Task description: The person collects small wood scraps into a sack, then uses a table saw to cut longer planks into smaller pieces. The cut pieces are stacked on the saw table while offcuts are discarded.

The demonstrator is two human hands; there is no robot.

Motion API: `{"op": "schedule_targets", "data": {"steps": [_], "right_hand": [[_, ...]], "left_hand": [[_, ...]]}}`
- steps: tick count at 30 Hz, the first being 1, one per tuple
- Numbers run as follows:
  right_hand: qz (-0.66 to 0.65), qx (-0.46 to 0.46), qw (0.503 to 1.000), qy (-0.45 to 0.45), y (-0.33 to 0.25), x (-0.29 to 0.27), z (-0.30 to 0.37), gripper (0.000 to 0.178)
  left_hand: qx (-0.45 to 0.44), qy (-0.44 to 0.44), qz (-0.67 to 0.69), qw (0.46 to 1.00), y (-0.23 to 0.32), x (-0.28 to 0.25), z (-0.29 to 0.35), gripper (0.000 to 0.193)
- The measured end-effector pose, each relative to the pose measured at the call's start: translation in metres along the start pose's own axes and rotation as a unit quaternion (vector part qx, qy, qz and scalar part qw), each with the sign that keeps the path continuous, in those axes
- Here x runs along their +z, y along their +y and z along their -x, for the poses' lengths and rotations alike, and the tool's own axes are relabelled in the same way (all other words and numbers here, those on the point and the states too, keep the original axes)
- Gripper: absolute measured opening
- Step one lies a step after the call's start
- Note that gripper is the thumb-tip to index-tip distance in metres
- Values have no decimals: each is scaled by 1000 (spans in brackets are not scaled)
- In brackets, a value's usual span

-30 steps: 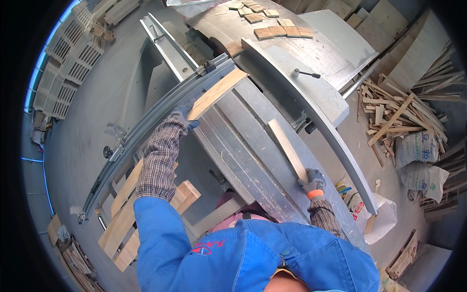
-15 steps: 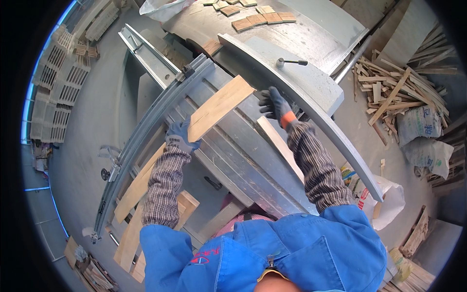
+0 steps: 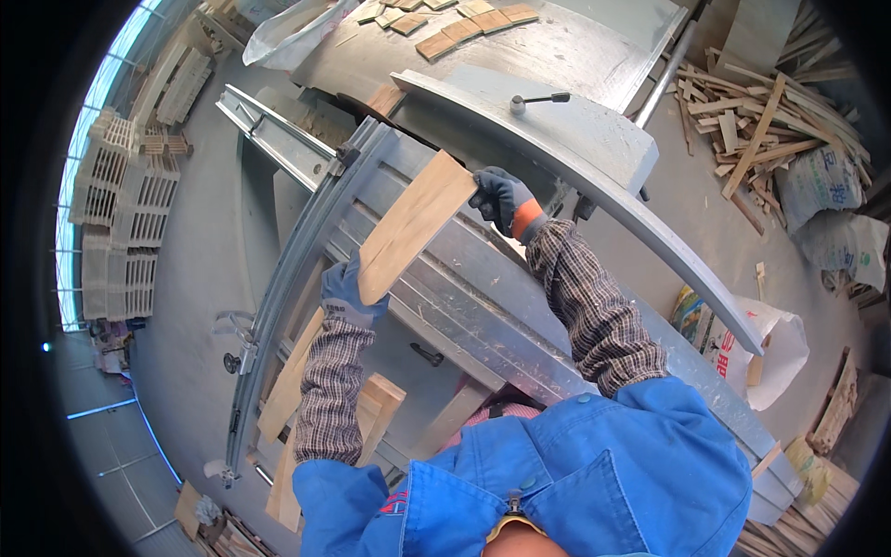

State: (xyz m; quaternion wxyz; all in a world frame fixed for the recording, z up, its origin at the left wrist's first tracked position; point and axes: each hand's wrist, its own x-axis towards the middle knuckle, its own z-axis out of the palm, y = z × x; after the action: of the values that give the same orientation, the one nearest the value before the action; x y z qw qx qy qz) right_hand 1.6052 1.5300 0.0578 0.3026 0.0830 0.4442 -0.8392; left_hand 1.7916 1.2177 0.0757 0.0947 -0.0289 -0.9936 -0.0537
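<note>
A short flat wooden board (image 3: 416, 227) is held slantwise above the grooved metal table of a saw (image 3: 464, 292). At its near left end, my left hand (image 3: 349, 288) in a grey-blue glove grips it, the thumb hidden under the board. My right hand (image 3: 504, 200), in a dark glove with an orange cuff, pinches the far right corner. Beyond the board runs a long grey fence (image 3: 594, 200). Next to the fence's far end, a small wood piece (image 3: 383, 99) lies by a dark curved edge.
Several cut wood blocks (image 3: 464, 30) lie on the far metal table. More boards (image 3: 292, 381) rest beside my left forearm. A black-handled lever (image 3: 540, 100) tops the fence block. Scrap wood (image 3: 761, 139) and white sacks (image 3: 775, 357) are on the right; stacked slatted racks (image 3: 139, 223) stand left.
My right hand, open and apart from the board before, has closed on its far corner. The left hand keeps its grip. My view has shifted slightly.
</note>
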Motion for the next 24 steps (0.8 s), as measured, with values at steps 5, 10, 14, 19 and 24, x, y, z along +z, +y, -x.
{"op": "schedule_targets", "data": {"steps": [5,10,14,19,24], "right_hand": [[64,-87,991,-74,13,-10,-2,12],[-183,-5,981,58,-1,-35,-9,22],[-261,-46,956,122,-10,-59,10,37],[-44,-33,996,67,-9,-40,28,38],[66,-105,988,94,9,-18,27,23]], "left_hand": [[9,22,4,1000,1,-3,7,91],[64,71,27,995,18,-14,11,88],[16,-15,34,999,20,-15,13,87],[40,21,13,999,20,-9,23,87],[25,1,44,999,13,8,15,94]]}}
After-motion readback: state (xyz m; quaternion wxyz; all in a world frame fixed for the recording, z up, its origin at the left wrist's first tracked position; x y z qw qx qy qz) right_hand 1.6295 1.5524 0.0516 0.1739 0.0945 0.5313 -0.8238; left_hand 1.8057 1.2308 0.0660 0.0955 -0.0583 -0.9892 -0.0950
